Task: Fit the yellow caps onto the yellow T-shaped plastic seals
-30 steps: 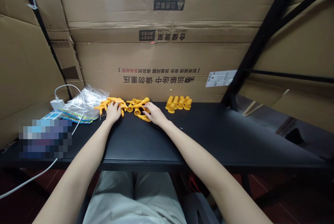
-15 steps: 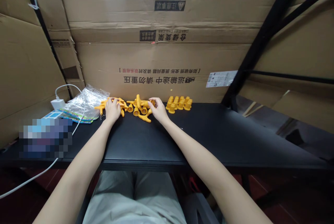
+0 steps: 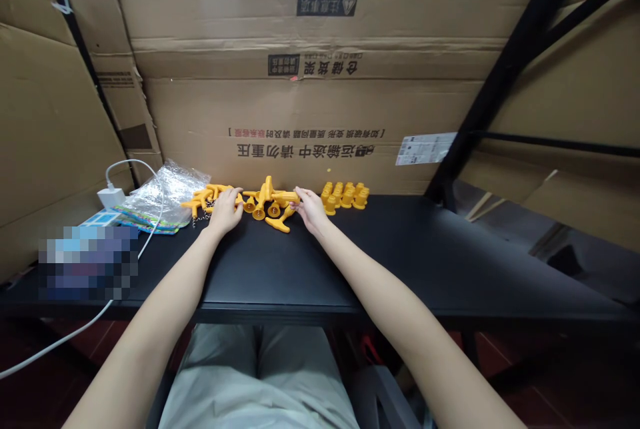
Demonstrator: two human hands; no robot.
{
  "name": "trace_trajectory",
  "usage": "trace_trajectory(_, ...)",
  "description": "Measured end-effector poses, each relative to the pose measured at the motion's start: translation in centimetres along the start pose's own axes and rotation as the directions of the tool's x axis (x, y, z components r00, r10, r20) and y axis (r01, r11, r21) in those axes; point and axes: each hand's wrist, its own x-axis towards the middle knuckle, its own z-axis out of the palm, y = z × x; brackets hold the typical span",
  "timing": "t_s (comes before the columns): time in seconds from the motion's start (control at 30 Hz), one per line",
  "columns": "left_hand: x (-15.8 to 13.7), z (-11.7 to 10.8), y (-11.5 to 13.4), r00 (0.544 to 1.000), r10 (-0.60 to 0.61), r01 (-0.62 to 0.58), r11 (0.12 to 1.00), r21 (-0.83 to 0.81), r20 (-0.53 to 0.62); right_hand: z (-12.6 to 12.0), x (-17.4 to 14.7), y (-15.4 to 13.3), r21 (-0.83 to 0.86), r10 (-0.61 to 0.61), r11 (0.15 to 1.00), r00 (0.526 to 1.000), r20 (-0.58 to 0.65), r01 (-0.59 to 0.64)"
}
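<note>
My left hand (image 3: 225, 212) is at the right edge of a pile of yellow T-shaped corkscrew handles (image 3: 202, 196), whose metal spirals show. Its fingers are curled round a yellow corkscrew handle (image 3: 239, 198), mostly hidden by the hand. My right hand (image 3: 311, 210) pinches the end of a yellow corkscrew (image 3: 287, 196) between thumb and fingers. Between the hands lie several corkscrews with bell-shaped bases (image 3: 259, 212), some with the open end facing me. One more corkscrew (image 3: 278, 224) rests in front of them on the black table.
Yellow bell-shaped bases (image 3: 345, 197) stand grouped right of my right hand. At left are clear plastic bags (image 3: 170, 192), a white charger (image 3: 111, 198) with a cable and a blurred-out item (image 3: 87, 262). A cardboard wall (image 3: 300, 102) closes off the back of the black table (image 3: 280, 276).
My left hand has shifted right, from over the handle pile to its edge, uncovering more handles. My right hand has moved slightly right and turned, with a corkscrew now at its fingertips.
</note>
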Motion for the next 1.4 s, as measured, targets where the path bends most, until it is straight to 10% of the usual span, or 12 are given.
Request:
trace_trajectory(0.33,0.0,0.9,-0.8,0.994,0.016,-0.018,1.0,0.013,0.105,-0.1,-0.3,-0.7,0.078,0.357,0.929,0.932,0.052,-0.361)
trace_trajectory(0.73,-0.2,-1.0,1.9,0.978,0.186,-0.169,0.972,-0.163,0.093,0.2,-0.9,-0.9,-0.012,0.391,0.915,0.878,0.276,-0.403)
trace_trajectory(1.1,-0.4,-1.0,2.3,0.983,0.149,-0.129,0.977,-0.169,0.111,0.4,-1.6,-1.9,-0.041,0.116,0.993,0.943,0.312,-0.108)
trace_trajectory(1.4,-0.3,-1.3,2.8,0.997,0.072,-0.072,0.997,-0.022,-0.023,0.5,-1.8,-1.5,-0.245,-0.08,0.946,0.883,0.463,0.214)
